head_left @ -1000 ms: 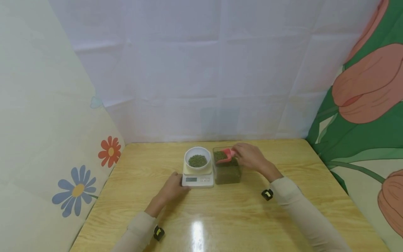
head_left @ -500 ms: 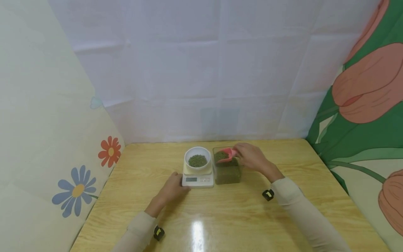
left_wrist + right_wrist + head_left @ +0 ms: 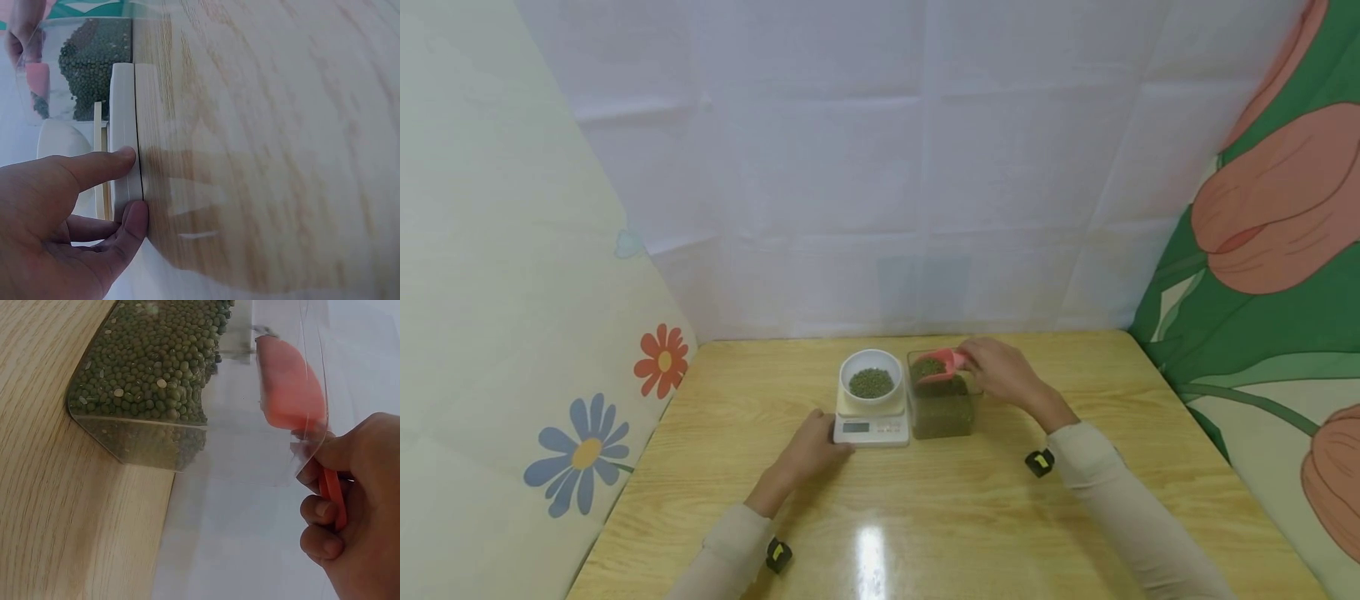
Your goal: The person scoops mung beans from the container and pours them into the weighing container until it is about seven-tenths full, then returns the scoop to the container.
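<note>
Gripping scoop point(image 3: 950, 363), right fingers point(image 3: 320, 543) curled, left fingers point(image 3: 135, 217) holding scale point(image 3: 872, 422)

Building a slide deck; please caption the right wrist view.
Right hand holds a red scoop above green beans in a clear container.

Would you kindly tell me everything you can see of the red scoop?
The red scoop looks plastic, with a rounded body and slim handle. It carries green beans, its mouth pointing left, within the top of the clear container. The right hand grips the handle; whether it touches the container is unclear.
</note>
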Demonstrator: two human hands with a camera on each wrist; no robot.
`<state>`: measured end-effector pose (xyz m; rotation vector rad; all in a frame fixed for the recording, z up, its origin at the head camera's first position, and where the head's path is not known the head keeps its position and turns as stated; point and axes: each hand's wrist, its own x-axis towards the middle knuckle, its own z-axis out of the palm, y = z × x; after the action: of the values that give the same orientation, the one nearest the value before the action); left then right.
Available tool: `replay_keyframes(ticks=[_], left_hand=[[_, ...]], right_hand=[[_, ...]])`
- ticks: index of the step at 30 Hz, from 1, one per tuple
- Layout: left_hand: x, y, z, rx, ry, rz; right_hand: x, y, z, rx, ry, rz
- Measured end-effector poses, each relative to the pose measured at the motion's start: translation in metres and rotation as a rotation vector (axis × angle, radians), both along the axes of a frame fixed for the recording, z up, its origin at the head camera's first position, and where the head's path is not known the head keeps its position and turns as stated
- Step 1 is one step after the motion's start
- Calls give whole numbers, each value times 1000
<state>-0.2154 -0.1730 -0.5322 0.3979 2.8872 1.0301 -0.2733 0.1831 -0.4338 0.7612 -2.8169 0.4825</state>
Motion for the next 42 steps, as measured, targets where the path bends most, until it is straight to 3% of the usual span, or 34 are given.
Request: replay_keyframes(ticks=[42], left_hand=[[3, 2, 3, 12, -17, 3]], right_hand=[[1, 11, 6, -48, -22, -22]])
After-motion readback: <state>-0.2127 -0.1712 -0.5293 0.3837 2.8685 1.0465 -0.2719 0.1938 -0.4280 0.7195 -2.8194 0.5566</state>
